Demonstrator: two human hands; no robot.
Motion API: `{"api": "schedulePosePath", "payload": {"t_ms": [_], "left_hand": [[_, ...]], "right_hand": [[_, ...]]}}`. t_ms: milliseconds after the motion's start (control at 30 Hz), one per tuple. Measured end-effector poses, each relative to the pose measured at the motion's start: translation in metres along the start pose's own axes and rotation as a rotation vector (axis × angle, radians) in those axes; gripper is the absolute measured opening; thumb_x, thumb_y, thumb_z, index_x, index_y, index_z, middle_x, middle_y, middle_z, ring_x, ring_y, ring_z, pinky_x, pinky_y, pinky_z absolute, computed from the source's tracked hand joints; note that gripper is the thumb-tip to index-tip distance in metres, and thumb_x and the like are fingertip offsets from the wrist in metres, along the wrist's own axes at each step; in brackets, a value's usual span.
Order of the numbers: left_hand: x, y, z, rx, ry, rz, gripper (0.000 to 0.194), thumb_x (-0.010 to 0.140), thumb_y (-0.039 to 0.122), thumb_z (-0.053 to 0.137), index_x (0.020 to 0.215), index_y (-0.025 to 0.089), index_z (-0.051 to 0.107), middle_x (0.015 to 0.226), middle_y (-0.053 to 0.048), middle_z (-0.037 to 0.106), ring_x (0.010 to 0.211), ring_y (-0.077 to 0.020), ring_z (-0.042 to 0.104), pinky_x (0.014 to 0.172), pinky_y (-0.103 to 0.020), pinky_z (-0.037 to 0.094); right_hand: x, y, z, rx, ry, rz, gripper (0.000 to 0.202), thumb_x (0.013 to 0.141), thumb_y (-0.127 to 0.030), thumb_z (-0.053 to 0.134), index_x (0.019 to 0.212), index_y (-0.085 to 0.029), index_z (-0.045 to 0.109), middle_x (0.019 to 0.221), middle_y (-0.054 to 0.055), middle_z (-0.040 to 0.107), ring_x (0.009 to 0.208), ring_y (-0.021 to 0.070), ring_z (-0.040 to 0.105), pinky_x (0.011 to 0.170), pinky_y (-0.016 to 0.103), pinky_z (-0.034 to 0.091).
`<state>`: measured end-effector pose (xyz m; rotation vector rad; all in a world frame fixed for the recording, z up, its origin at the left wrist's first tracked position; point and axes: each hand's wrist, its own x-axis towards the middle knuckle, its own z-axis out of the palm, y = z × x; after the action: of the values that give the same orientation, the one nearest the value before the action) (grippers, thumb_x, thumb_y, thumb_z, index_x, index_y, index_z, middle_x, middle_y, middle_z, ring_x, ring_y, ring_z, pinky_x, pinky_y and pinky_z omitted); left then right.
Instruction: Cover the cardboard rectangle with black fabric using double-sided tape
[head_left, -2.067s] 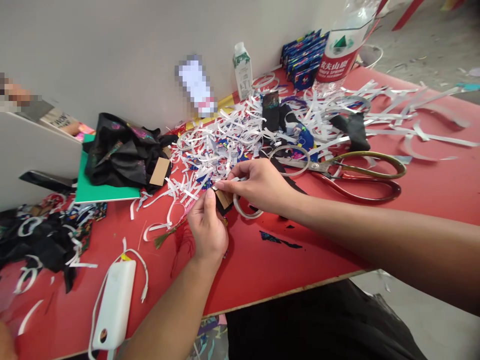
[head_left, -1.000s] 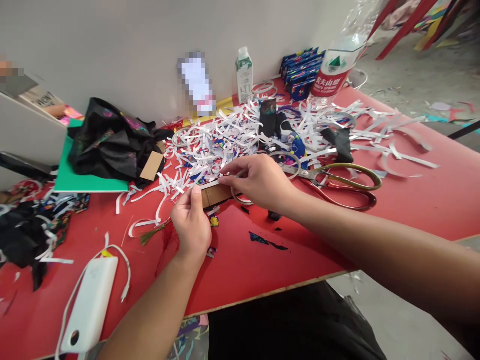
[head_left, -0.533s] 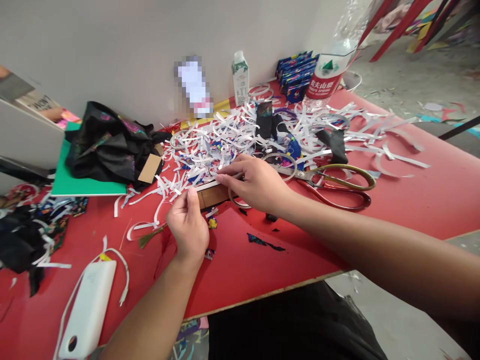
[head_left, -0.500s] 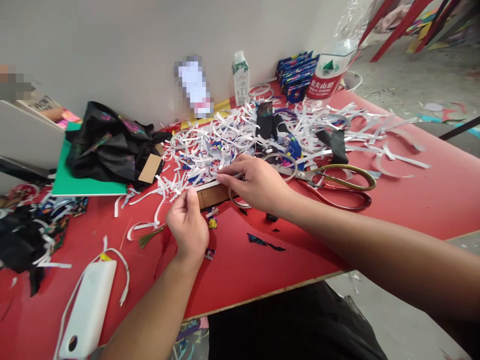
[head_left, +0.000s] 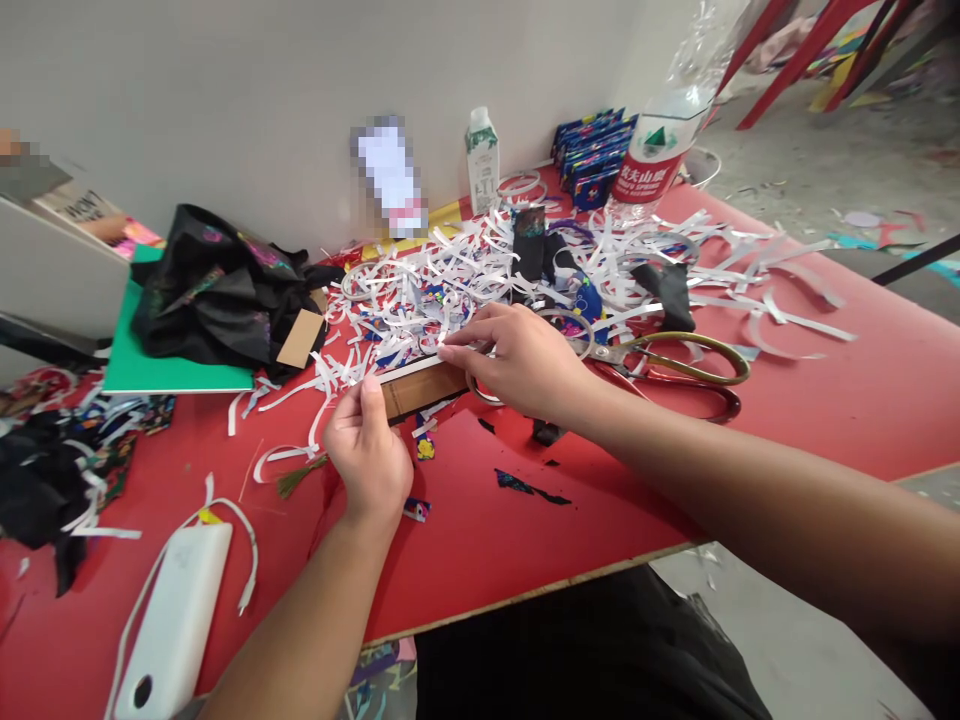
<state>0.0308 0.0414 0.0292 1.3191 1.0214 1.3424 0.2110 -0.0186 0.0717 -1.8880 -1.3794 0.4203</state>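
A narrow brown card piece (head_left: 421, 390) with a black lower edge and a white strip along its top is held between both hands over the red table (head_left: 480, 540). My left hand (head_left: 371, 445) is closed on its left end, thumb on top. Pinched at the right end is my right hand (head_left: 517, 360), its fingertips on the white strip. Scissors (head_left: 675, 365) with one olive and one red handle lie beside my right forearm. White paper strips (head_left: 420, 260) are heaped behind the hands.
Black cloth (head_left: 217, 290) rests on a green board (head_left: 124, 350) at the left. A white power bank (head_left: 176, 620) with a cable sits front left. At the back stand a carton bottle (head_left: 482, 160), folded blue pieces (head_left: 592, 155) and a large plastic bottle (head_left: 651, 160).
My left hand has shifted slightly left with the card piece, and more of the brown surface shows between the hands. My right hand has moved a little to the right.
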Motion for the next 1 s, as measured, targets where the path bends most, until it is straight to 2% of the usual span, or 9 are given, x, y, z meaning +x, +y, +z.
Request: {"api": "schedulePosePath", "payload": {"t_ms": [100,267,400,667,867,1000], "left_hand": [[-0.002,0.005,0.002,-0.081,-0.009,0.0,0.035,0.093,0.053,0.076,0.086,0.018,0.075,0.087,-0.004,0.075,0.09,-0.0222,0.075,0.081,-0.033,0.064],[-0.003,0.011,0.005,-0.168,0.002,-0.012,0.031,0.091,0.048,0.079,0.084,0.018,0.075,0.083,-0.003,0.073,0.086,-0.0212,0.074,0.083,-0.036,0.066],[-0.002,0.013,0.006,-0.159,0.015,-0.04,0.032,0.09,0.049,0.079,0.083,0.019,0.074,0.083,-0.003,0.073,0.087,-0.0224,0.076,0.085,-0.037,0.066],[-0.004,0.016,0.007,-0.219,0.002,-0.077,0.027,0.089,0.047,0.081,0.084,0.021,0.074,0.084,-0.002,0.074,0.088,-0.0229,0.076,0.087,-0.04,0.066],[-0.001,0.016,0.008,-0.274,0.009,-0.206,0.028,0.082,0.045,0.084,0.082,0.019,0.072,0.081,-0.003,0.076,0.085,-0.0237,0.077,0.084,-0.04,0.066],[0.001,0.014,0.005,-0.273,-0.08,-0.304,0.038,0.073,0.05,0.093,0.088,0.02,0.074,0.081,-0.003,0.077,0.08,-0.0233,0.077,0.077,-0.037,0.065]], "right_hand": [[0.002,0.001,-0.002,0.074,-0.06,0.017,0.03,0.103,-0.044,0.067,0.112,-0.023,0.087,0.114,0.012,0.079,0.1,0.0289,0.072,0.087,0.041,0.052],[0.006,0.003,-0.004,0.222,-0.156,0.031,0.031,0.101,-0.044,0.07,0.091,-0.02,0.087,0.092,0.01,0.081,0.09,0.0272,0.074,0.08,0.038,0.052],[0.006,0.003,-0.003,0.284,-0.122,0.066,0.025,0.095,-0.04,0.077,0.084,-0.02,0.085,0.088,0.008,0.081,0.084,0.025,0.074,0.078,0.037,0.053],[0.005,0.004,0.001,0.299,-0.094,0.089,0.023,0.093,-0.038,0.079,0.08,-0.019,0.082,0.09,0.008,0.081,0.086,0.0256,0.073,0.078,0.039,0.053],[0.004,0.008,0.004,0.267,-0.069,0.039,0.023,0.095,-0.037,0.076,0.082,-0.018,0.081,0.094,0.009,0.081,0.087,0.026,0.073,0.081,0.041,0.053],[0.003,0.009,0.004,0.255,-0.076,0.003,0.021,0.094,-0.034,0.077,0.081,-0.019,0.079,0.096,0.009,0.079,0.086,0.0245,0.071,0.08,0.04,0.051]]}}
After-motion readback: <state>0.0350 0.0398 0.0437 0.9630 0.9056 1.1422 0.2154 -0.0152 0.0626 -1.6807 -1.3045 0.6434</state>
